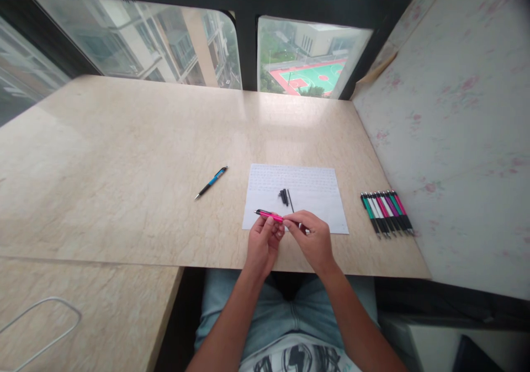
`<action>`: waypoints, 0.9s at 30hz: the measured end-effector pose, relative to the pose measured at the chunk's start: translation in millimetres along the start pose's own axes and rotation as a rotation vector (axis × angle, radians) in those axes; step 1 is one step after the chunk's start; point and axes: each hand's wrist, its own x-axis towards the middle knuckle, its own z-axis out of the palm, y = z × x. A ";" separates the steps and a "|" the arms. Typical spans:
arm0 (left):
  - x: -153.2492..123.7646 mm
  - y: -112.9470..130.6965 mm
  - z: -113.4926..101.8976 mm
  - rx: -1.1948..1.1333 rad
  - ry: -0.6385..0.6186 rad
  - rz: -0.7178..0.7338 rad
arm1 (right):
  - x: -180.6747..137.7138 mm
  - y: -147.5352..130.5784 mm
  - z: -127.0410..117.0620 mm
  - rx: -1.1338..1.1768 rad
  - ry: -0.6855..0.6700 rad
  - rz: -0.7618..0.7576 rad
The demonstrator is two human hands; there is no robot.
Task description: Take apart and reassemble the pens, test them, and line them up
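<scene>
A pink pen (pixel 268 215) with a black clip end pointing left is held level above the lower part of a written sheet of paper (pixel 260 195). My left hand (pixel 264 242) is closed around its barrel from below. At the pen's right end, the thumb and fingers of my right hand (pixel 312 238) pinch together; exactly what part they grip is partly hidden by the fingertips. Just beyond my hands, small black pen parts (pixel 284 196) and a thin dark refill-like stick (pixel 290 200) lie on the sheet.
A blue and black pen (pixel 211 182) lies left of the paper. Several pens (pixel 387 213) in mixed colours lie side by side near the right wall (pixel 455 140). A white cable (pixel 53 299) rests on the lower left surface. Windows line the table's far edge.
</scene>
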 end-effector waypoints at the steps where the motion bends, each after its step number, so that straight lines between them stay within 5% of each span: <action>1: 0.3 0.0 -0.5 0.002 -0.008 -0.003 | 0.2 -0.1 -0.2 -0.008 -0.002 -0.001; 6: 1.0 2.6 -3.2 0.011 -0.026 -0.039 | 2.7 8.8 -2.4 -0.130 0.018 0.029; 17: 2.4 3.2 -5.2 -0.032 -0.027 -0.061 | 15.0 31.9 8.8 -0.844 -0.052 0.223; 27: 1.2 2.5 -3.4 -0.005 -0.021 -0.051 | 34.2 22.2 5.3 -0.954 -0.131 0.316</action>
